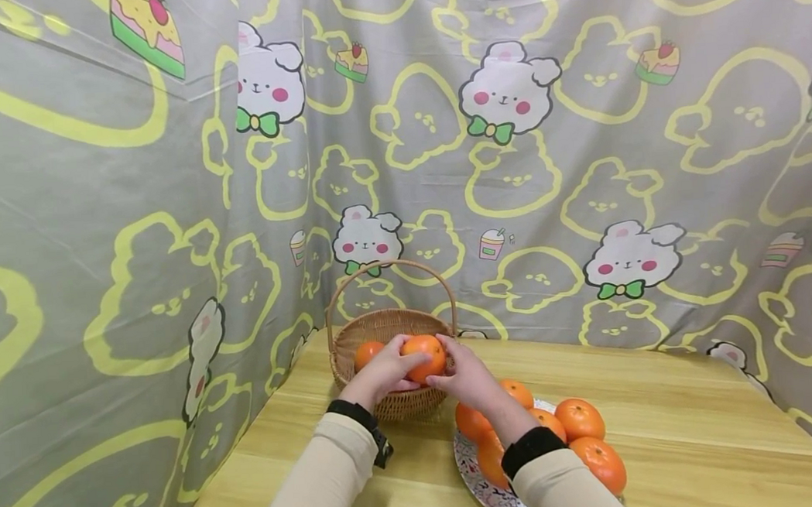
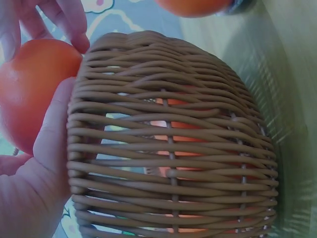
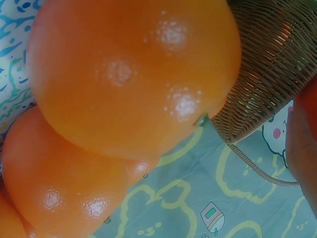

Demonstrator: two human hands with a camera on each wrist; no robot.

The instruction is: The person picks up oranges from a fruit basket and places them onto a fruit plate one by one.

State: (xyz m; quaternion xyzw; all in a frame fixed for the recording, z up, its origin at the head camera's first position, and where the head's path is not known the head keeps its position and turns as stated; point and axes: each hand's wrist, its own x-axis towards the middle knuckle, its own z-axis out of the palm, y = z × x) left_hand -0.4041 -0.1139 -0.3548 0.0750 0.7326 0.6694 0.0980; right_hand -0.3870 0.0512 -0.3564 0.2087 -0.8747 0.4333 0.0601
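Both hands hold one orange (image 1: 427, 348) at the near rim of a brown wicker basket (image 1: 412, 405). My left hand (image 1: 385, 369) grips it from the left, thumb across its front. From the right, my right hand (image 1: 467, 371) holds the same fruit between thumb and fingers. The left wrist view shows this orange (image 2: 34, 94) just outside the woven wall (image 2: 173, 134), with the left thumb along it and the other hand's fingertips (image 2: 77, 42) on it. Another orange (image 1: 368, 354) lies inside the basket; more orange colour shows through the weave.
To the right of the basket, a patterned plate (image 1: 470, 478) bears several oranges (image 1: 598, 465), partly hidden by the right forearm. The basket's tall handle (image 1: 387, 263) arches above it. Patterned cloth (image 1: 398, 130) hangs behind and left of the wooden table (image 1: 702, 421).
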